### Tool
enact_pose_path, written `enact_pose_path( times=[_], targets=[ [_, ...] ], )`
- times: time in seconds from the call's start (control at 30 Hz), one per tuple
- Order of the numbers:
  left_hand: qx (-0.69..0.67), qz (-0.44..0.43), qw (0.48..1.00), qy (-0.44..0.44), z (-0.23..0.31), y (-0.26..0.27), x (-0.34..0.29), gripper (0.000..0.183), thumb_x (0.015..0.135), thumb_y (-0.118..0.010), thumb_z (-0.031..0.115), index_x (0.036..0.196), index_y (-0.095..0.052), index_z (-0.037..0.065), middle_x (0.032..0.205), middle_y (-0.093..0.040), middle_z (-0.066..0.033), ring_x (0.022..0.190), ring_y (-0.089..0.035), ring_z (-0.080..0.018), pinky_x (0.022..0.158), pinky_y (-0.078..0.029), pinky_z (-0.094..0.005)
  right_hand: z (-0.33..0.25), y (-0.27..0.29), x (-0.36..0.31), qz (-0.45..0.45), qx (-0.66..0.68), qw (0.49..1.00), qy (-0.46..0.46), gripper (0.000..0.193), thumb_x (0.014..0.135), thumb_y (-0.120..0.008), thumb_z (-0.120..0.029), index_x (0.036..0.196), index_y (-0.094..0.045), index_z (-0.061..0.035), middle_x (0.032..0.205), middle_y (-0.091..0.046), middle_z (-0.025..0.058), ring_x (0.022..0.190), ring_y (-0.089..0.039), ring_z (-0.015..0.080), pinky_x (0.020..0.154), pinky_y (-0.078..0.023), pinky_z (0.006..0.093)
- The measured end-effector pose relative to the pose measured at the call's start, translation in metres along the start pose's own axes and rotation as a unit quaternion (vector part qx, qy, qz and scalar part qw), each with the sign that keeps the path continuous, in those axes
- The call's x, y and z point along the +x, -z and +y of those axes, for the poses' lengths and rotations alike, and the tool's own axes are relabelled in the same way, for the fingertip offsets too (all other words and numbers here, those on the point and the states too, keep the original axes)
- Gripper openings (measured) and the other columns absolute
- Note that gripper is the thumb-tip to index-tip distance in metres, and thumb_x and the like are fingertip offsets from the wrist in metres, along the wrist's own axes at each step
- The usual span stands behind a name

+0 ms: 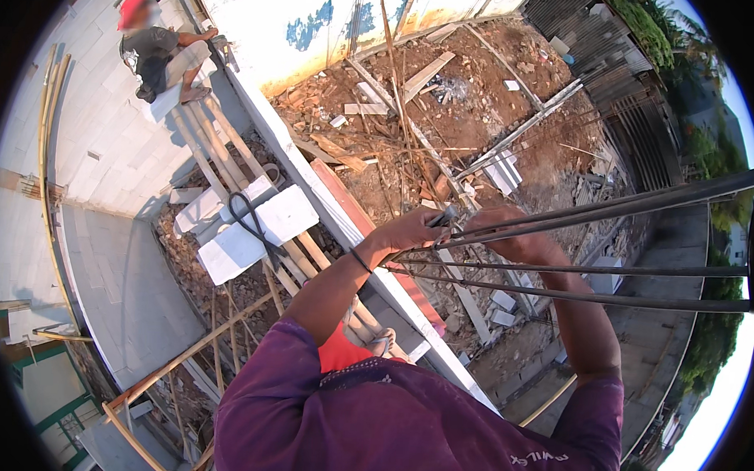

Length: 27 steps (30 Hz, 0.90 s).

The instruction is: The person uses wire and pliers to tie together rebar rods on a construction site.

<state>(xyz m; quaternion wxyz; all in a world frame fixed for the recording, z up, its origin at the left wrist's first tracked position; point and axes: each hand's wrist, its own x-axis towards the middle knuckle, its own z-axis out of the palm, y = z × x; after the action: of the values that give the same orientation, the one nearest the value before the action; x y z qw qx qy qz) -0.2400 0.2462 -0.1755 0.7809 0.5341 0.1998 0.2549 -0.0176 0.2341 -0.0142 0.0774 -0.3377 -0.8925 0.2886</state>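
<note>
Above a rubble-strewn lot (550, 167), we saw the left hand (404, 231) closed around a dark tool (446, 215), just beside the right hand (522, 247), whose grip we could not tell, at dark bars (661, 196) running toward three o'clock. Tying seemed in hand; the next move, we judged, called for steadying the bars.

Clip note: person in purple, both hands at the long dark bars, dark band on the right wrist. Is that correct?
Not quite: the dark band sits on the left wrist, not the right, as the head view shows. The rest stands: purple shirt, left hand and right hand both at the long dark bars.
</note>
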Motion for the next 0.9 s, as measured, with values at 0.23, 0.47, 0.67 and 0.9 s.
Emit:
enact_pose_path(
  times=[0.23,0.47,0.67,0.9],
  targets=[
    [-0.07,-0.001,0.998,0.004,-0.006,0.004,0.006,0.03,0.09,-0.076,0.033,0.101,-0.066,0.006,0.076,-0.06,0.0044,0.06,-0.045,-0.0039,0.054,-0.033,-0.0214,0.022,-0.001,0.014,-0.125,0.037,0.989,-0.073,0.046,0.093,-0.063,-0.022,0.138,-0.058,-0.0184,0.082,-0.068,0.0124,0.07,-0.066,0.0294,0.067,-0.05,0.0468],
    [-0.065,0.016,0.998,-0.019,-0.014,0.012,0.007,0.032,0.089,-0.078,0.036,0.097,-0.067,0.007,0.074,-0.06,0.0052,0.057,-0.044,-0.0037,0.051,-0.032,-0.0226,-0.012,0.032,0.065,-0.323,0.014,0.924,-0.205,0.044,0.094,-0.061,-0.035,0.135,-0.061,-0.0185,0.089,-0.069,0.0152,0.085,-0.068,0.0343,0.075,-0.049,0.0484],
    [-0.064,-0.004,0.997,0.047,0.005,0.022,-0.002,0.037,0.083,-0.083,0.037,0.095,-0.067,0.006,0.076,-0.06,0.0035,0.062,-0.05,-0.006,0.054,-0.039,-0.0237,-0.018,0.035,0.076,-0.334,-0.089,0.93,-0.128,0.044,0.093,-0.064,-0.029,0.133,-0.06,-0.0114,0.104,-0.07,0.0198,0.1,-0.066,0.0385,0.087,-0.049,0.0502],
    [0.026,0.009,0.999,0.035,0.058,0.003,-0.039,0.052,0.081,-0.083,0.044,0.108,-0.066,0.003,0.076,-0.059,0.0013,0.064,-0.054,-0.0082,0.058,-0.045,-0.0256,-0.009,0.033,0.07,-0.351,-0.122,0.922,-0.108,0.036,0.086,-0.072,-0.03,0.117,-0.069,-0.0116,0.101,-0.07,0.0154,0.102,-0.066,0.036,0.088,-0.05,0.0488]
  ],
)
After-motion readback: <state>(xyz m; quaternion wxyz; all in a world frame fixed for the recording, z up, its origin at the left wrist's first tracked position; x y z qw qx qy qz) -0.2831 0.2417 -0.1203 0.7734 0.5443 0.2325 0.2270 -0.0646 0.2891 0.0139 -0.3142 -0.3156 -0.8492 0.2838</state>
